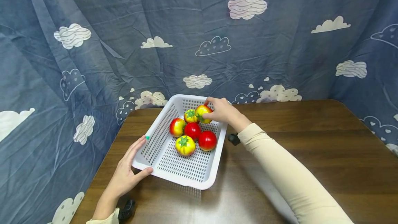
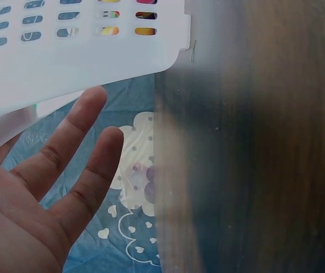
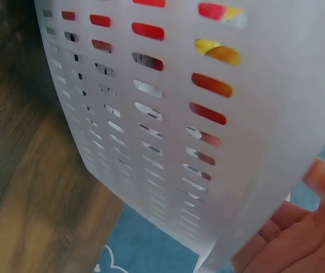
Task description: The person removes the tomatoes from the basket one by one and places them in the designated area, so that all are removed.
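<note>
A white perforated plastic basket (image 1: 170,175) stands on the wooden table, holding several shiny red and yellow toy tomatoes. My right hand (image 1: 221,110) reaches over the basket's far right corner and pinches a red-and-yellow tomato (image 1: 201,111) between thumb and fingers. Just below that one lie a red tomato (image 1: 192,131) and another red one (image 1: 207,140); a yellow tomato (image 1: 185,145) with a green leafy top is nearest me. My left hand (image 1: 125,172) touches the basket's near left corner, thumb on the front rim, fingers along the left side. In the left wrist view, two fingers (image 2: 94,176) extend straight beside the basket wall.
Brown wooden tabletop (image 1: 298,155) stretches to the right of the basket. A blue curtain (image 1: 199,37) with white clouds hangs behind the table and along its left side. A small black object (image 1: 234,139) shows near the right sleeve.
</note>
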